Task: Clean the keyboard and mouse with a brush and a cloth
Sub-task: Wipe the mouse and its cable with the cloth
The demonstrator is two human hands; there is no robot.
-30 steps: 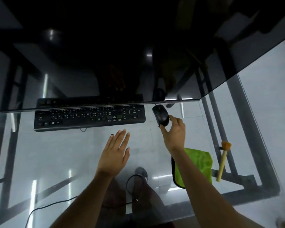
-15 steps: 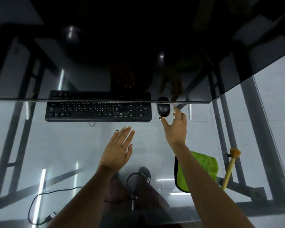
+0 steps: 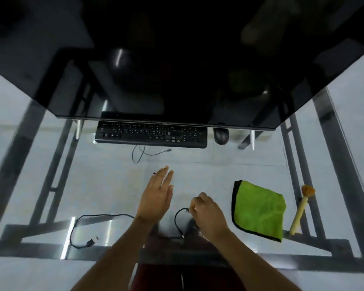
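Observation:
A black keyboard (image 3: pixel 150 134) lies at the far side of the glass desk, half under a dark raised shelf, with a black mouse (image 3: pixel 221 135) just right of it. A green cloth (image 3: pixel 259 210) lies near the right front, and a wooden brush (image 3: pixel 302 208) with orange bristles rests to its right. My left hand (image 3: pixel 157 196) hovers flat with fingers apart, holding nothing. My right hand (image 3: pixel 208 213) sits near the desk's front, fingers curled and pinching a thin black cable (image 3: pixel 178 219).
A dark glossy shelf (image 3: pixel 177 59) overhangs the back of the glass desk (image 3: pixel 105 185). A loose black cable with a USB plug (image 3: pixel 93 241) lies at the front left. Dark metal frame legs (image 3: pixel 334 164) show through the glass.
My right hand has let go of the mouse beside the keyboard and pulled back to the desk's front, closing on the cable. The left hand stays flat. The view has tilted back.

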